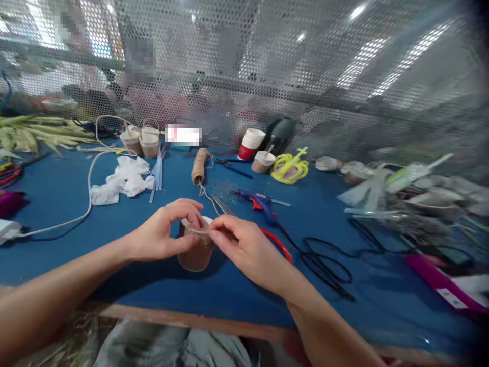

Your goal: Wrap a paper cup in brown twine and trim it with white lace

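A paper cup (196, 257) covered in brown wrapping stands upright near the table's front edge. My left hand (173, 229) is closed on its rim, the fingers inside and the thumb outside. Thumb and forefinger of my right hand (239, 242) pinch a strand of jute twine (209, 198) at the rim. That twine runs back to a twine roll (199, 165) lying behind the cup. Scissors with red handles (280, 243) lie partly hidden beneath my right hand. Just beyond it rests a blue glue gun (257, 200).
White crumpled cloth (128, 178) and clear glue sticks (158, 173) lie left. Wrapped cups (150, 142), stacked paper cups (252, 140) and a yellow woven piece (289, 167) stand behind. A black cable (328, 265) coils at right. Perforated metal screen (229, 66) closes the back.
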The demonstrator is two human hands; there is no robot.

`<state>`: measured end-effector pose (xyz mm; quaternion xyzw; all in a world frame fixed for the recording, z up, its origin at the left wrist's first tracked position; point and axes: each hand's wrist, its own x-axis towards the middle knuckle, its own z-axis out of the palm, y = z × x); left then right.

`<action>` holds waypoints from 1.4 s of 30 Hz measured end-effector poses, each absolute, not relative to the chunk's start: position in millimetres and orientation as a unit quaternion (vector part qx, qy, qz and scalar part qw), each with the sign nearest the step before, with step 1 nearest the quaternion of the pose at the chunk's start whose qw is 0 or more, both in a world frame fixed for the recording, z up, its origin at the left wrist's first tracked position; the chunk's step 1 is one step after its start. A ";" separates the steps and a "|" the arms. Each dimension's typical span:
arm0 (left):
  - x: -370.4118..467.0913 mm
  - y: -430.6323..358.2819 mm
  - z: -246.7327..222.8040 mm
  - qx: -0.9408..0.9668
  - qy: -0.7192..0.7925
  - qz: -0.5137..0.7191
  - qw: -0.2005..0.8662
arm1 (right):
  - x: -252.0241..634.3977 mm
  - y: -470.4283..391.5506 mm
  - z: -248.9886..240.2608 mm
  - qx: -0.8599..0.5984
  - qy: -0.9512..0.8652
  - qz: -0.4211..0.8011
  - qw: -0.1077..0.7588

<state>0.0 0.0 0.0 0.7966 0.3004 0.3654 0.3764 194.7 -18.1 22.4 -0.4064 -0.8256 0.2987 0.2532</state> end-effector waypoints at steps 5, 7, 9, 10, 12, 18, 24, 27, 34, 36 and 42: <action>3.7 -1.5 -2.9 0.785 0.312 0.370 0.387 | 193.8 -18.9 20.2 -0.408 -0.829 0.285 0.256; 4.2 -2.4 -2.6 0.782 0.316 0.374 0.386 | 193.2 -19.2 19.8 -0.405 -0.830 0.279 0.263; 4.6 -3.1 -1.9 0.781 0.318 0.376 0.384 | 192.6 -19.6 19.3 -0.399 -0.834 0.271 0.268; 4.9 -3.5 -1.6 0.780 0.320 0.377 0.383 | 192.4 -19.8 19.0 -0.397 -0.836 0.267 0.270; 5.5 -4.3 -1.4 0.778 0.322 0.379 0.384 | 192.1 -20.1 18.3 -0.395 -0.838 0.260 0.271; 4.3 -6.2 -1.2 0.769 0.327 0.379 0.398 | 192.6 -19.2 15.5 -0.398 -0.835 0.259 0.278; -12.5 14.0 0.7 0.639 0.359 0.526 0.431 | 194.4 -15.4 17.1 -0.439 -0.805 0.286 0.280; -18.6 28.5 -2.4 0.516 0.399 0.630 0.421 | 195.8 -13.9 18.3 -0.446 -0.794 0.301 0.283; -9.9 18.7 -6.1 0.690 0.403 0.486 0.354 | 198.1 -11.5 17.0 -0.453 -0.786 0.306 0.289; -3.8 11.2 -5.9 0.777 0.360 0.427 0.290 | 196.9 -12.0 16.1 -0.445 -0.792 0.299 0.291; 6.0 5.6 -8.3 0.825 0.303 0.391 0.272 | 192.9 -15.4 12.6 -0.439 -0.795 0.292 0.302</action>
